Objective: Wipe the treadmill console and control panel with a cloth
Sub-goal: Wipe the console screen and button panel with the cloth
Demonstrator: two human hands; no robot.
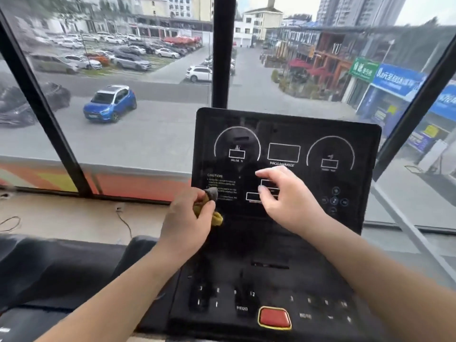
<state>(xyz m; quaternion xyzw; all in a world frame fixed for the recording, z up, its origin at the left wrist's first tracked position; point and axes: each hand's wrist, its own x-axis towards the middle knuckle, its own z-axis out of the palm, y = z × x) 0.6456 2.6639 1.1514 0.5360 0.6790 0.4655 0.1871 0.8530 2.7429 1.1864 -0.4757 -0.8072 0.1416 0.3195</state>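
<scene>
Okay, cloth [208, 208]: yellowish rag wadded up by the lower left edge of the console [283, 129], barely any of it poking out.
Left hand [190, 218]: fingers curled tight round the cloth.
Right hand [288, 201]: fingers spread and loose, holding nothing, hovering in front of the console.
Console: glossy black, so bare fingertips would probably smear it.
Control panel [271, 287]: a careless swipe could press the red button [274, 317] or keys.

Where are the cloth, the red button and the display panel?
cloth [216, 218]: head view, on the yellow fold that hangs lowest.
red button [274, 317]: head view, on the centre of its red face.
display panel [296, 124]: head view, on the bare black strip along its top.
</scene>
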